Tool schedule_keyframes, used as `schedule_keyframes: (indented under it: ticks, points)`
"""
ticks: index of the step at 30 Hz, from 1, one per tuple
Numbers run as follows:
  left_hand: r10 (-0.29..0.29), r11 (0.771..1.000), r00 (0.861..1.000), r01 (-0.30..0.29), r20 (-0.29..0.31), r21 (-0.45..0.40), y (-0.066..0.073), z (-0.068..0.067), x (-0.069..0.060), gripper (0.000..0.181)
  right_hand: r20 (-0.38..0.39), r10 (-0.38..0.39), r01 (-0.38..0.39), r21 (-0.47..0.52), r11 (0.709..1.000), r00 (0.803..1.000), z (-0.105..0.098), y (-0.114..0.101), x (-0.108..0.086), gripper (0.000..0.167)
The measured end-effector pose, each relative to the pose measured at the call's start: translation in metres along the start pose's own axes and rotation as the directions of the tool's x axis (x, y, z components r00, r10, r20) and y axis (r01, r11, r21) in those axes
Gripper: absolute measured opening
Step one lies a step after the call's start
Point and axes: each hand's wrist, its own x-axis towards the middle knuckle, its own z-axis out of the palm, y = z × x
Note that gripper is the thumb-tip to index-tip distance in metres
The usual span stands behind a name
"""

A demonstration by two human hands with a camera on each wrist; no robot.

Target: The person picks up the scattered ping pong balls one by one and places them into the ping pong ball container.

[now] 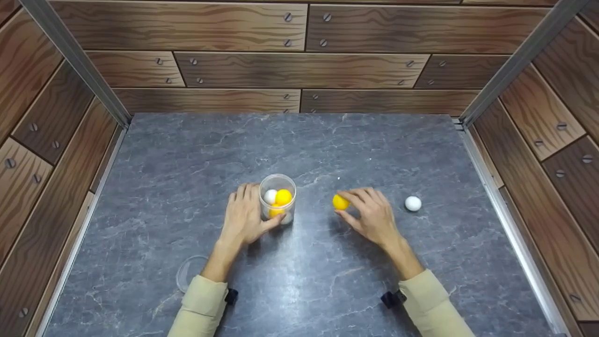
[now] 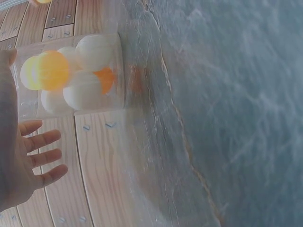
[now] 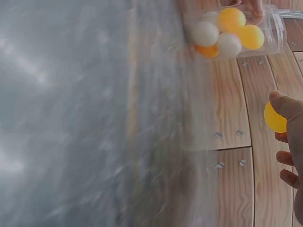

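Observation:
A clear plastic jar [image 1: 291,186] stands upright on the table, holding several white and orange-yellow table tennis balls. My left hand [image 1: 245,213] grips its left side, the thumb across the front and the fingers behind. In the left wrist view the jar [image 2: 116,71] shows its balls through the wall, and the left hand's [image 2: 23,161] other fingers spread apart. To the right of the jar, my right hand [image 1: 372,213] pinches a yellow table tennis ball [image 1: 340,202] between thumb and fingers. The right wrist view shows this ball [image 3: 274,119] partly covered by the right hand [image 3: 296,137].
A loose white ball [image 1: 413,203] lies on the table to the right of my right hand. Near my left forearm lies a clear round lid [image 1: 183,274], partly hidden by the sleeve. Wood-patterned walls [image 1: 299,70] enclose the grey marbled table [image 1: 234,145].

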Motion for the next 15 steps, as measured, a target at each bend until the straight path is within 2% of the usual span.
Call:
schedule_keyframes:
  ticks: [15]
  points:
    - [-0.004,1.0,1.0,0.004,0.021,-0.012,0.0,0.0,0.0,0.094,-0.048,0.007,-0.004,0.052,0.999,0.999,0.007,-0.018,0.028,0.047]
